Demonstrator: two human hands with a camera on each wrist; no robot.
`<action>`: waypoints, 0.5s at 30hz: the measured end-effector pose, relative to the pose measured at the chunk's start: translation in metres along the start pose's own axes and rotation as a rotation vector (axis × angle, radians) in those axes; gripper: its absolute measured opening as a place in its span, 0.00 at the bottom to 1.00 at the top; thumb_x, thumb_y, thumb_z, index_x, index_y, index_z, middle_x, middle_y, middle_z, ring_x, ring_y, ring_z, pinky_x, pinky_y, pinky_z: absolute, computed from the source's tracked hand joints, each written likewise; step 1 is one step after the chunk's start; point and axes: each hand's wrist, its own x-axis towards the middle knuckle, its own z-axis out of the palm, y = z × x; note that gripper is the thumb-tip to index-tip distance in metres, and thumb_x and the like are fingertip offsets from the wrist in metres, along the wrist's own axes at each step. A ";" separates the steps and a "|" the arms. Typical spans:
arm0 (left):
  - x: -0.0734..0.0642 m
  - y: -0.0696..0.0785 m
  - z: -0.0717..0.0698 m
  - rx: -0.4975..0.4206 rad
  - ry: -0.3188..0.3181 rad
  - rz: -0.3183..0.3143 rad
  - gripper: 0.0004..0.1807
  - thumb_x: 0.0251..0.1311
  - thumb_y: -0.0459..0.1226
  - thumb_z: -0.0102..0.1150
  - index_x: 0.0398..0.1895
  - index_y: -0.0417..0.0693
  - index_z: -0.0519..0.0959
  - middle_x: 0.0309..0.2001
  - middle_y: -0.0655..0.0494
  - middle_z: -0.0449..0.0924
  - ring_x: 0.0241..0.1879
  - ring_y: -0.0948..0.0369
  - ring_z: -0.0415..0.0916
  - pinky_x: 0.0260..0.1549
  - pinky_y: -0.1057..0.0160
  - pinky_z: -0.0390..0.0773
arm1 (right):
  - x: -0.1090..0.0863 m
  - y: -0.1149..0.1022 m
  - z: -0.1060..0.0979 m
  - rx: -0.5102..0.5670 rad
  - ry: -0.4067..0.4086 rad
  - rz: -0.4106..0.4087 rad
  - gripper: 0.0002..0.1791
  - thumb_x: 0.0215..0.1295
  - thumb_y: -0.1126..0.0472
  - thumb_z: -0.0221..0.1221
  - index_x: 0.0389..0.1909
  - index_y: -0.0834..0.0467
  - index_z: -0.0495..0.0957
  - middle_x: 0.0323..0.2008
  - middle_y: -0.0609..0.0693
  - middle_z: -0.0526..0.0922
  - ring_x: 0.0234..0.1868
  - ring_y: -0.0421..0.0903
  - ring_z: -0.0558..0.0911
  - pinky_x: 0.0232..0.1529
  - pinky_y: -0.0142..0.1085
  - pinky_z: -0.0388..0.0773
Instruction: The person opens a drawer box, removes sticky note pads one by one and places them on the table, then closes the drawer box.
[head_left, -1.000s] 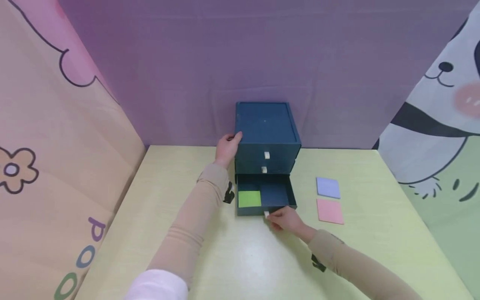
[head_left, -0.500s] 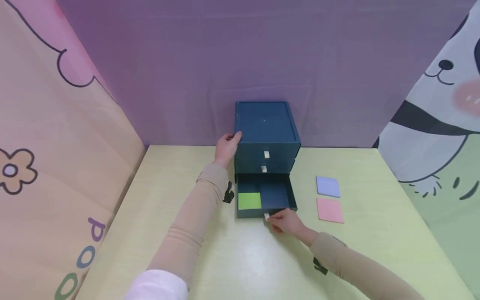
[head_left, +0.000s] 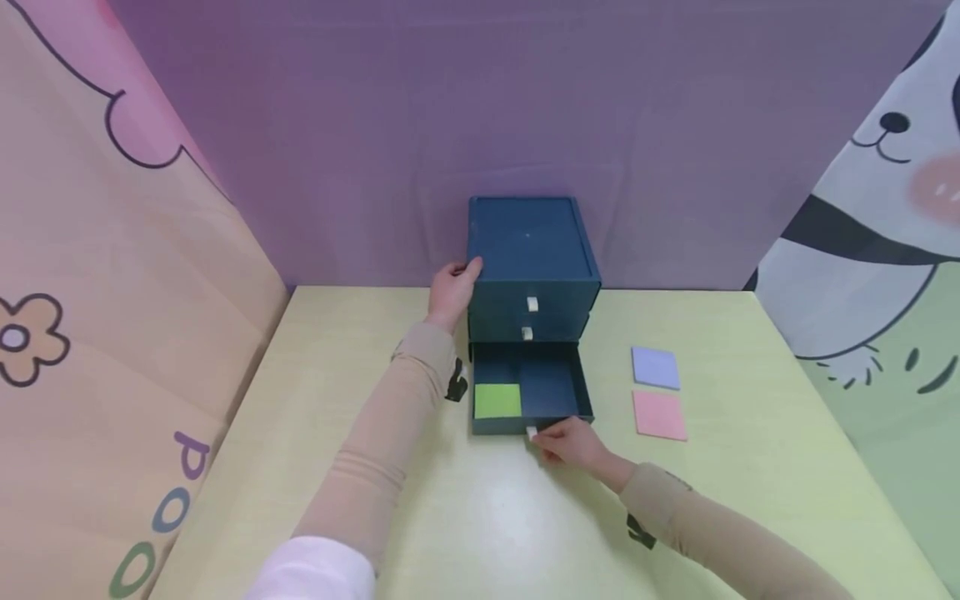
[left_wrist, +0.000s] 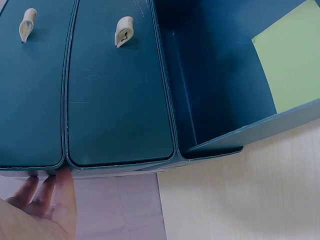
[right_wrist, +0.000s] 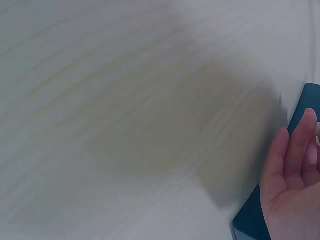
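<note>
A dark blue desktop drawer cabinet (head_left: 528, 237) stands against the back wall, its bottom drawer (head_left: 495, 427) pulled well out. A green sticky note pad (head_left: 497, 401) lies in the drawer's front left part. With thumb and fingers, my right hand (head_left: 576, 443) pinches the small whitish pull tab (head_left: 532, 433) at the drawer front. In the right wrist view the tab is mostly cut off by the frame edge. My left hand (head_left: 452, 293) steadies the cabinet's left side near the top front corner; extended fingers (left_wrist: 64, 200) touch that side in the left wrist view.
The two upper drawers stay closed, each with a whitish tab (head_left: 532, 304). To the cabinet's right, a blue-violet sticky note pad (head_left: 656, 367) and a pink one (head_left: 660, 415) lie on the pale wooden table (head_left: 337, 375). Printed cloths hang at both sides.
The bottom drawer has come slightly farther out toward me with my right hand on its tab, carrying the green pad along. My left hand keeps its place on the cabinet.
</note>
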 end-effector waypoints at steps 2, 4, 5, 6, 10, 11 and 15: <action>0.000 0.000 0.000 -0.001 0.000 -0.002 0.34 0.63 0.58 0.49 0.65 0.46 0.68 0.62 0.48 0.71 0.61 0.52 0.68 0.60 0.54 0.70 | -0.002 0.000 0.001 -0.007 -0.001 -0.010 0.11 0.61 0.59 0.62 0.29 0.64 0.86 0.17 0.48 0.81 0.19 0.38 0.75 0.24 0.29 0.74; 0.000 0.000 0.001 -0.003 0.000 -0.001 0.34 0.63 0.57 0.49 0.65 0.46 0.68 0.62 0.48 0.71 0.61 0.52 0.68 0.60 0.54 0.69 | -0.004 0.000 0.003 -0.002 -0.007 -0.017 0.11 0.62 0.59 0.61 0.30 0.64 0.86 0.18 0.49 0.82 0.20 0.38 0.76 0.24 0.30 0.75; 0.000 0.000 0.001 -0.003 0.001 -0.001 0.34 0.63 0.57 0.49 0.65 0.46 0.68 0.62 0.48 0.71 0.61 0.52 0.68 0.60 0.54 0.70 | -0.005 0.000 0.003 0.000 -0.008 -0.022 0.11 0.62 0.59 0.61 0.31 0.64 0.86 0.18 0.49 0.82 0.20 0.38 0.76 0.24 0.30 0.75; 0.000 -0.001 0.001 -0.004 0.001 0.000 0.34 0.63 0.57 0.49 0.65 0.46 0.68 0.62 0.48 0.71 0.61 0.52 0.68 0.60 0.54 0.70 | -0.006 0.000 0.004 0.006 -0.010 -0.023 0.11 0.62 0.59 0.61 0.31 0.64 0.86 0.18 0.48 0.81 0.20 0.38 0.76 0.24 0.30 0.75; 0.001 -0.001 0.001 0.000 0.010 0.006 0.33 0.64 0.57 0.49 0.65 0.46 0.68 0.62 0.48 0.71 0.61 0.52 0.68 0.60 0.54 0.70 | -0.008 0.000 0.007 0.009 -0.013 -0.035 0.10 0.62 0.60 0.61 0.31 0.63 0.86 0.17 0.47 0.81 0.20 0.38 0.75 0.23 0.30 0.74; 0.001 -0.001 0.001 0.003 0.013 0.007 0.33 0.64 0.57 0.49 0.64 0.46 0.69 0.61 0.48 0.71 0.61 0.52 0.69 0.60 0.54 0.70 | -0.009 0.000 0.008 0.005 -0.011 -0.037 0.10 0.62 0.59 0.61 0.31 0.63 0.86 0.17 0.47 0.81 0.20 0.38 0.75 0.23 0.29 0.74; 0.001 -0.001 0.002 0.010 0.023 0.006 0.33 0.64 0.57 0.49 0.64 0.46 0.69 0.61 0.48 0.72 0.60 0.52 0.69 0.60 0.55 0.70 | -0.010 0.000 0.010 -0.011 0.000 -0.033 0.10 0.63 0.59 0.61 0.31 0.61 0.86 0.18 0.47 0.81 0.20 0.39 0.75 0.21 0.30 0.71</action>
